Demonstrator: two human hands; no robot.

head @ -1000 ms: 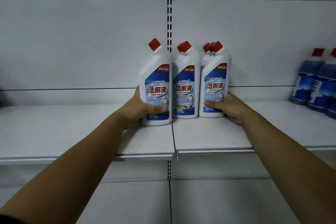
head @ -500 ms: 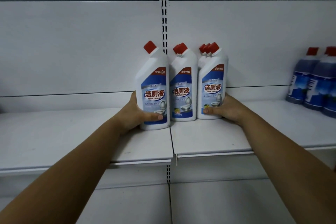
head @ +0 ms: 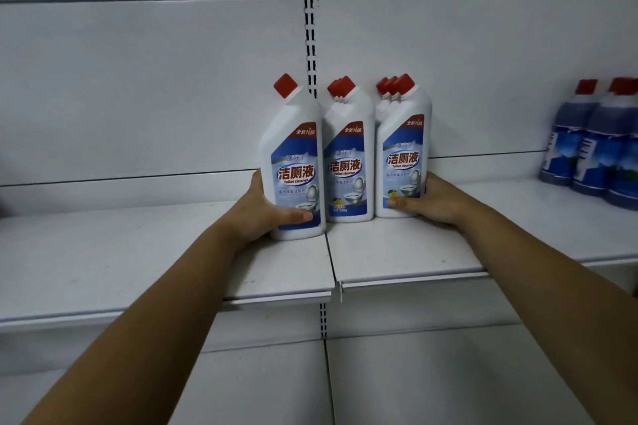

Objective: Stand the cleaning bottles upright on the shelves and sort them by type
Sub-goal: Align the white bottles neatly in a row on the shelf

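Head view: left hand (head: 262, 214) clasps front toilet cleaner bottle (head: 295, 169); right hand (head: 428, 200) cups right row (head: 402, 155). Press rows flush, upright.

white toilet-cleaner bottles (head: 348, 162), upright, shelf (head: 397, 252)

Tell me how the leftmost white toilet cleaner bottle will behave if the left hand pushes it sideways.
The leftmost bottle is tall on a small base, so it may tip unless pushed low, where the left hand grips. Its smooth plastic should slide on the shelf. The neighbouring bottle would probably stop it.
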